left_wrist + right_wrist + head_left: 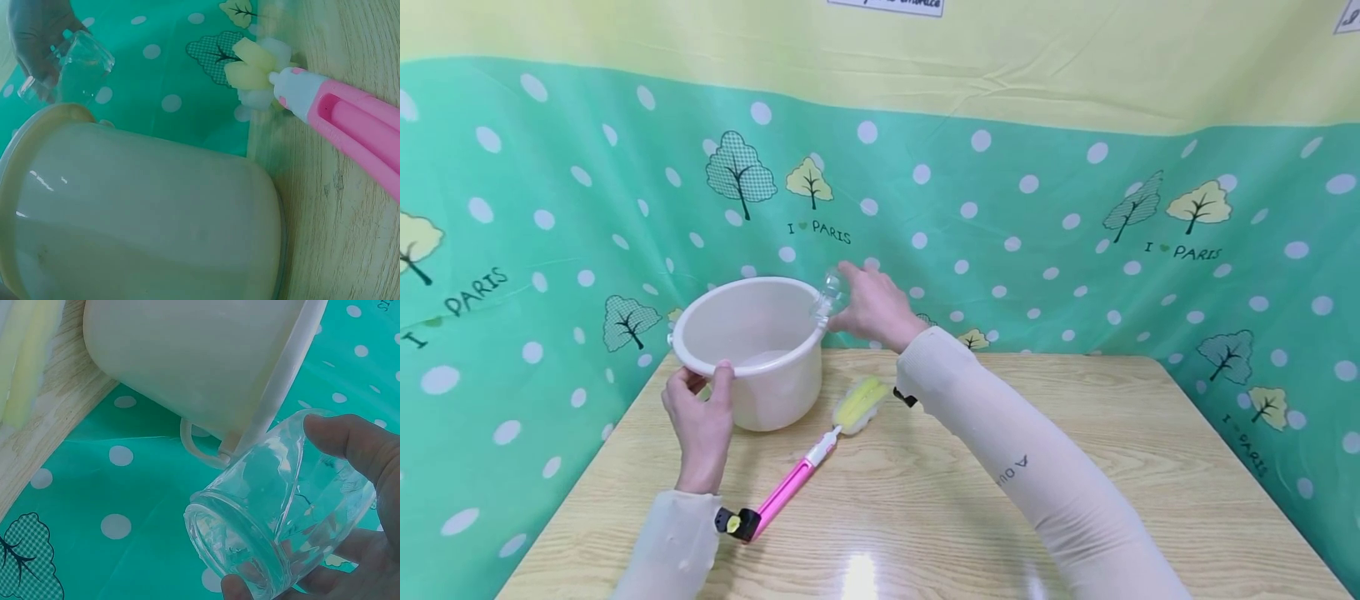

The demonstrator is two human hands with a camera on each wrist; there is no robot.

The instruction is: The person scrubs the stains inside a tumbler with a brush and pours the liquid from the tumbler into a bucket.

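Observation:
A white plastic bucket point(778, 392) stands on the table at the back left. My left hand point(703, 425) grips its near rim, with the thumb over the edge. At the bucket's right rim, my right hand point(876, 304) holds a clear glass cup point(256, 506), tilted, between thumb and fingers. The cup looks empty in the right wrist view. Whether it touches the rim I cannot tell. Between my arms lies a cup brush point(786, 492) with a pink handle and a yellow-and-white sponge head point(861, 402).
The wood-grain table point(1000, 517) extends to the right of the brush. A green and yellow dotted cloth point(1037, 217) hangs behind and at both sides, close to the bucket. A small loop point(197, 444) sticks out below the bucket's rim.

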